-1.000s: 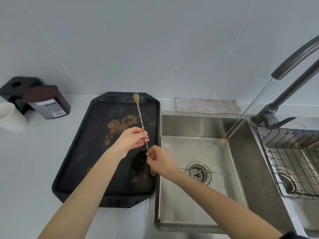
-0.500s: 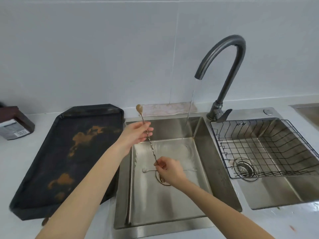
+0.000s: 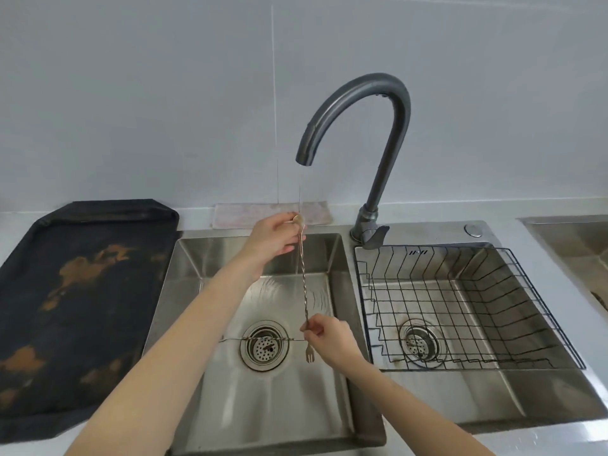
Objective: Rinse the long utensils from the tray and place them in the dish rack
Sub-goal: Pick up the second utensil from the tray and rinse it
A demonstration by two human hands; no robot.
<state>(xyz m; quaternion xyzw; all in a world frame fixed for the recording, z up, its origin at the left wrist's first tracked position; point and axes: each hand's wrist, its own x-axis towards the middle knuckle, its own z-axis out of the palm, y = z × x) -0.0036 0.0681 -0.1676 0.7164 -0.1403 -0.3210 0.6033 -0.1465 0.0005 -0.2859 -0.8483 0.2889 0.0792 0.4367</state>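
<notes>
A long twisted-stem utensil point(image 3: 302, 278), spoon bowl at the top and small fork at the bottom, hangs almost upright over the left sink basin point(image 3: 332, 258). My left hand point(image 3: 274, 240) pinches it near the spoon end, right under the thin water stream from the grey faucet point(image 3: 388, 126). My right hand point(image 3: 325, 337) grips its lower part just above the fork tines. A second thin utensil point(image 3: 237, 339) lies flat across the drain point(image 3: 264, 345). The stained black tray point(image 3: 79, 291) sits on the counter to the left. The black wire dish rack point(image 3: 460, 307) rests in the right basin.
A pinkish cloth point(image 3: 243, 215) lies folded along the wall behind the sink. Another steel basin edge point(image 3: 572, 245) shows at the far right. White tiled wall rises behind the counter.
Both hands carried the long utensil from over the tray rightward into the sink and under the running water; my view swung right, so the jar and cup left the frame.
</notes>
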